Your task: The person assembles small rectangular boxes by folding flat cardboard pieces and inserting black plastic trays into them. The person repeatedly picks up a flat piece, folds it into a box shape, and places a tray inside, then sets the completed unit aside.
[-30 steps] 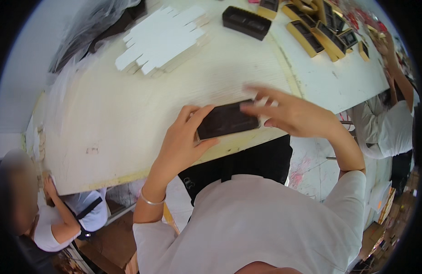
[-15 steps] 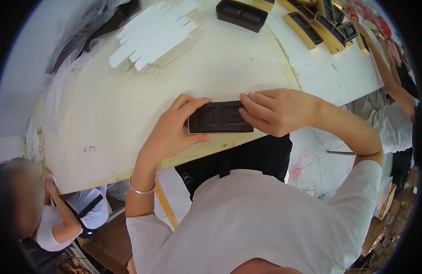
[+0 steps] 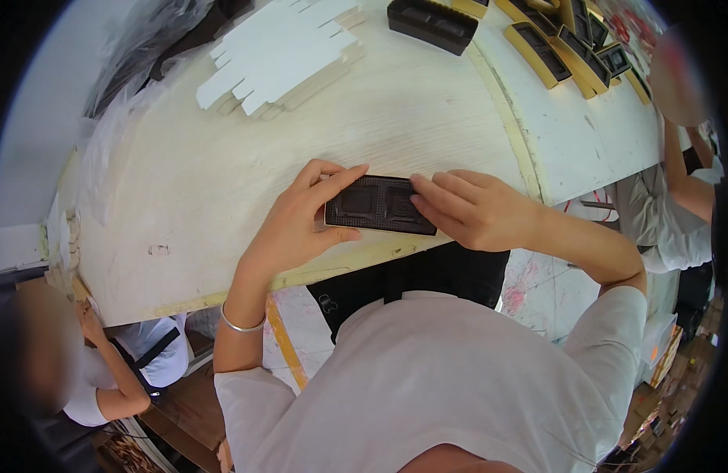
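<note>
While the left fingers (image 3: pixel 340 183) grip it, the black tray (image 3: pixel 372 206) has turned clockwise.

Head view, from the left of two fisheye cameras on my head: looking steeply downward, near above, over my white fabric shirt (image 3: pixel 427 370) to my bare left grip (image 3: pixel 297 214), bare right grip (image 3: pixel 481 211) and the cream-coloured, flat-topped bench (image 3: pixel 183 185).

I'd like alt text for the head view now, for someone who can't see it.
A person's left hand grips one end of a gold-edged dark tray and their right hand touches the other, at the near edge of a pale table. Farther back are stacked white card sheets, another dark tray and, at right, a pile of gold boxes.
</note>
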